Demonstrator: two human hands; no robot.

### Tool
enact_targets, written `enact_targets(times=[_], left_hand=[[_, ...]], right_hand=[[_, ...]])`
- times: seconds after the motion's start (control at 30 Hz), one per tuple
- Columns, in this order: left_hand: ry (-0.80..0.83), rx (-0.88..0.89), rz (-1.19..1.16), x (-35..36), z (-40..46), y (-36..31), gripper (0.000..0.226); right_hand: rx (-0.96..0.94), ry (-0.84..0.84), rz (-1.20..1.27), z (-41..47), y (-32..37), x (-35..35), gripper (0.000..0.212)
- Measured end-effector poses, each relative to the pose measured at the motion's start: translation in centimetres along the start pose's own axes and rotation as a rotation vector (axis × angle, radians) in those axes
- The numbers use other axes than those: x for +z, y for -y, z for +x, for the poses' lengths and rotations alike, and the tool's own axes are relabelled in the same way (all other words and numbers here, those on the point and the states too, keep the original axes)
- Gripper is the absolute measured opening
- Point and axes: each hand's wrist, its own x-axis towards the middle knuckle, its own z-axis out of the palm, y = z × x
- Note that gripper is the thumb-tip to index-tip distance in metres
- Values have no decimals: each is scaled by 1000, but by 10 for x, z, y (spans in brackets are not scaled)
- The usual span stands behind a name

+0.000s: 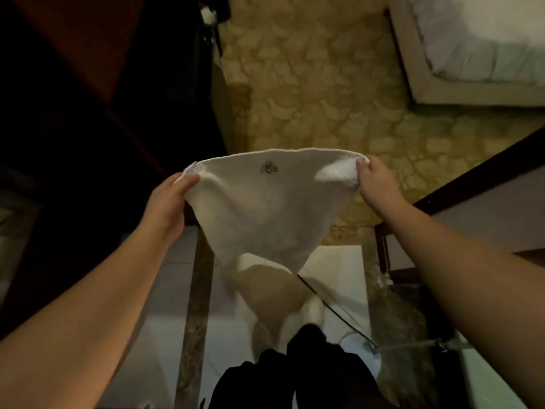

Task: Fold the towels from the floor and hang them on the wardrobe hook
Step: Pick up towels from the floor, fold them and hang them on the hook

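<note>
Left hand [169,199] and right hand [373,181] each pinch a top corner of the white towel [265,208]; it hangs spread between the fingers, clear of the floor, likely squared for folding.

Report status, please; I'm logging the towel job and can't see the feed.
Left hand and right hand each pinch a top corner. White towel held up, spread, hanging free, not yet folded. Another towel on floor below. Nothing in the way.
</note>
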Motion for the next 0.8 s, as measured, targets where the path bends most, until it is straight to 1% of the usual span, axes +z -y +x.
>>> enact_targets(times=[0.07,0.1,0.2,0.3,0.43,0.5,0.6,0.67,0.73,0.8], left_hand=[[9,9,-97,-29,-38,-19,30],[3,15,-135,-43,-58,-25,30],[-46,45,-168,-78,-119,-37,18],[-93,96,-126,-111,-181,-38,19],[-181,204,20,-154,-268,-31,32],[-224,260,46,-171,-310,-31,29],[-313,327,50,-194,-376,-32,16],[-362,366,58,-206,-417,-33,17],[-411,371,57,-225,-467,-29,13],[-451,361,79,-250,-512,-24,26]], right_hand=[[-24,-7,-18,-30,20,-15,40],[-37,-3,-35,-44,29,-22,38],[-95,19,-68,-84,51,-39,28],[-170,23,-34,-123,66,-51,28],[-294,50,18,-178,81,-66,34],[-342,70,55,-205,88,-76,34],[-422,69,82,-250,102,-90,33],[-462,74,92,-277,114,-98,35],[-505,105,92,-314,127,-104,37],[-553,124,91,-349,142,-108,38]])
